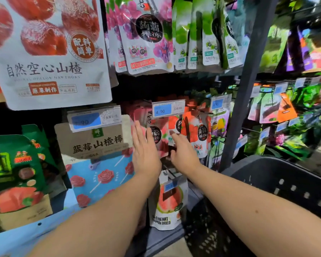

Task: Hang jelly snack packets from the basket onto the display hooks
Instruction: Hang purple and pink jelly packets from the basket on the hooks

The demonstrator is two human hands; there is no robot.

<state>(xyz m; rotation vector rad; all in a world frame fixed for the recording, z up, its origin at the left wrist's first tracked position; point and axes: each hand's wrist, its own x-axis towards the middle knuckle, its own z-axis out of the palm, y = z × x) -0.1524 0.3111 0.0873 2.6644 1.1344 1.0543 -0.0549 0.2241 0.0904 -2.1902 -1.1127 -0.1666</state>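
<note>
L hand (145,151) is held flat, fingers straight, against the left side of the red jelly packets (196,134) hung under the 4.90 tag (168,109). R hand (183,153) is laid on the packets' front, just beside L; whether anything is gripped can't be told. Basket (289,184) is seen lower right.

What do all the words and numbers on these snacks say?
"自然空心山楂": big white hawthorn bag
"蒟蒻果冻": purple jelly packet
"4 90": blue price tag
"蓝莓山楂棒": brown box
"GUAVA DRIED": guava pouch
Barcodes and small print: too blurred.
</note>
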